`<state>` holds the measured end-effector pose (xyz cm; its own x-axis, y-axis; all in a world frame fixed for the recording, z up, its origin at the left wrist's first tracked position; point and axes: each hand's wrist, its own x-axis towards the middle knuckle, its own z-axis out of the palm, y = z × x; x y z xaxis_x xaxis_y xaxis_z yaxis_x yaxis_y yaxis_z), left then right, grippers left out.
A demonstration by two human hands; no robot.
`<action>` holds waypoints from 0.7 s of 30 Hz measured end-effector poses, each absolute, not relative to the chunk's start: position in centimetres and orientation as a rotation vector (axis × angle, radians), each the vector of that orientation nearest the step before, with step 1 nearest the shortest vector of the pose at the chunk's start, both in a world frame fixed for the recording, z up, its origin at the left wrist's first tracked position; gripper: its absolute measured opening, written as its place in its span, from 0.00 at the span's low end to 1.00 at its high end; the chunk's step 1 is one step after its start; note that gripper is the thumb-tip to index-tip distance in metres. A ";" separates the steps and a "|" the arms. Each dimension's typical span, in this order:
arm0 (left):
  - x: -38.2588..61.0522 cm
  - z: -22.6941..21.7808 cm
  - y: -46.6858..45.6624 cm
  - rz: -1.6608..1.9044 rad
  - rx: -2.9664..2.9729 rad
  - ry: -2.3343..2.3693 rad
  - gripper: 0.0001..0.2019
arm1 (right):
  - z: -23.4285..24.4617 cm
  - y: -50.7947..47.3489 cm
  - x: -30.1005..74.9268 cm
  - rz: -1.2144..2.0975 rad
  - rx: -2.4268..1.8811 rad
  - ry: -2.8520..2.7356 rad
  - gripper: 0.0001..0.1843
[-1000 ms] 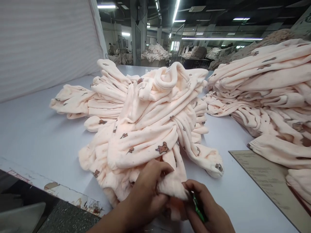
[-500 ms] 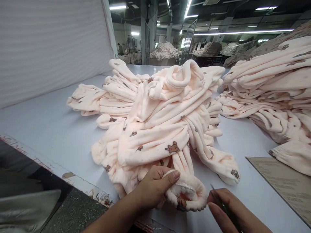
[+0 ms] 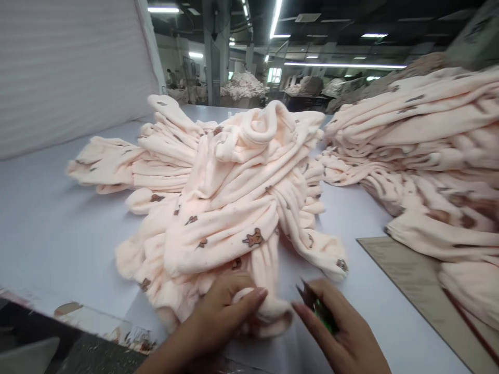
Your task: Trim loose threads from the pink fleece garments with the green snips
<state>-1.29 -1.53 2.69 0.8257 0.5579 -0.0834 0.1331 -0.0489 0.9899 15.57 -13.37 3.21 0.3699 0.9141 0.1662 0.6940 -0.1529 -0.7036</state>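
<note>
Pale pink fleece garments with small brown animal prints lie heaped (image 3: 222,234) in front of me. My left hand (image 3: 224,309) pinches the fabric beside a gathered cuff (image 3: 277,315) at the near end of the heap, thumb on top. To the right of that cuff, my right hand (image 3: 343,332) is closed around thread snips (image 3: 324,314) with a green part. Their dark pointed blades stick out past the fingers, parted slightly at the tips and aimed away from me. A narrow gap separates the snips from the cuff, which is blurred.
Another tall stack of matching garments (image 3: 413,130) stands on the right. Beneath its near end lies a flat brown printed board (image 3: 405,280). A white sheet (image 3: 74,67) hangs at the left of the white table (image 3: 50,228), whose worn front edge runs along the lower left.
My view has swung right, so the heap appears farther left. The cuff opening has turned from facing me toward the right. In my right hand the snips now show more, blades pointing up.
</note>
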 end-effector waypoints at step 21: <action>0.6 2.4 -5.1 0.593 2.375 0.354 0.15 | 2.1 -15.2 15.2 1.208 -1.336 -0.610 0.23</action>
